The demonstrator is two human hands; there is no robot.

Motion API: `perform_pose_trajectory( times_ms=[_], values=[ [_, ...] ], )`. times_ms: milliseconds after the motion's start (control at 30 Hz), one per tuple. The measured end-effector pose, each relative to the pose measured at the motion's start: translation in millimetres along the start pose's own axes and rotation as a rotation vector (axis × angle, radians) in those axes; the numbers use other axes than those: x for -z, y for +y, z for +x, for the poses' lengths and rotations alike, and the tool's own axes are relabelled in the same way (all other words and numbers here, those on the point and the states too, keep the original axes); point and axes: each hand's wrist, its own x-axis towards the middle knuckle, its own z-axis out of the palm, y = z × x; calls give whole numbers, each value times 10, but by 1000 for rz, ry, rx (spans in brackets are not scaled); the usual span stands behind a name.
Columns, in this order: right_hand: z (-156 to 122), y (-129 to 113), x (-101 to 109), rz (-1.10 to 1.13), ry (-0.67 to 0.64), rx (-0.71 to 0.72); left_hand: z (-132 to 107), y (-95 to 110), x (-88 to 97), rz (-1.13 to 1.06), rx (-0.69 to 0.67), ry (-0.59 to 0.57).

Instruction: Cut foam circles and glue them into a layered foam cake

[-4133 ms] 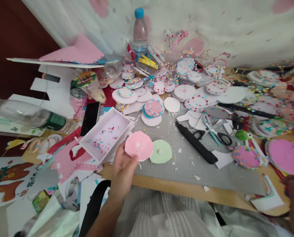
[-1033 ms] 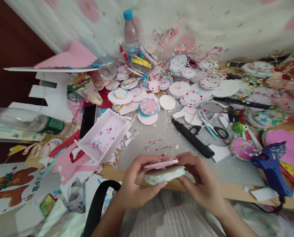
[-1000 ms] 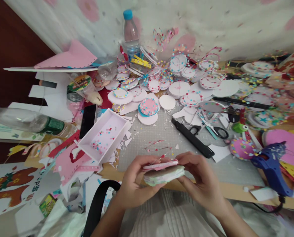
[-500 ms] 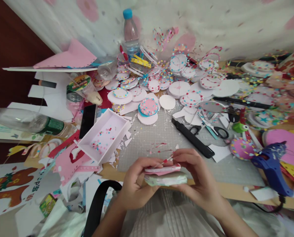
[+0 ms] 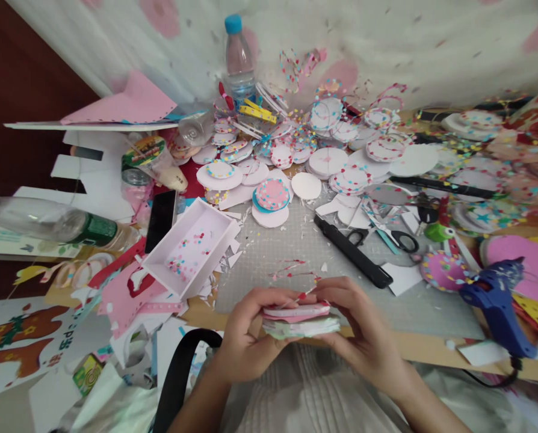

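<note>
My left hand (image 5: 244, 340) and my right hand (image 5: 363, 334) both grip a small stack of foam discs (image 5: 301, 320) over the table's front edge. A pink disc lies on top and a pale green one below. Fingers of both hands are closed round the stack's rim. The stack is held nearly flat, seen edge-on. A thin red strip sticks up between my fingertips above the pink disc.
A grey cutting mat (image 5: 291, 252) lies ahead, with a white tray (image 5: 192, 243) of confetti, a black knife (image 5: 352, 260), scissors (image 5: 398, 239), a phone (image 5: 160, 219) and many decorated discs (image 5: 336, 162). A blue glue gun (image 5: 494, 300) lies at right, a water bottle (image 5: 238, 57) at the back.
Four seconds ago my left hand alone held the pink disc while the green one lay on the mat. Both hands now press them together. The glue gun now lies at the right.
</note>
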Motion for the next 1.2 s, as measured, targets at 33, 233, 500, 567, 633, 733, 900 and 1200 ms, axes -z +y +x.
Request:
perform_pose_trajectory(
  times_ms=[33,233,500,567,633,733,900,1200],
  values=[
    [-2,3,-1,2,0,-2,3,3,0,-7,2,-3],
    [-14,24,-6,16,-19,-2,1,-3,6,-33,22,-4],
    [-25,45,-28,32,-7,-6,-4,13,-7,40,10,22],
    [-9,65,-34,9,-11,9,26,11,17,143,-52,-1],
    [21,103,-41,-69,-18,9,87,-28,71,332,-161,-58],
    [69,204,-49,-220,29,-43,221,-164,191,704,-339,-140],
    [34,397,-32,-258,121,-144,332,-374,382,1082,-410,-155],
    [-116,428,-39,-212,-5,-152,-27,-256,577,1044,-130,0]
  ],
)
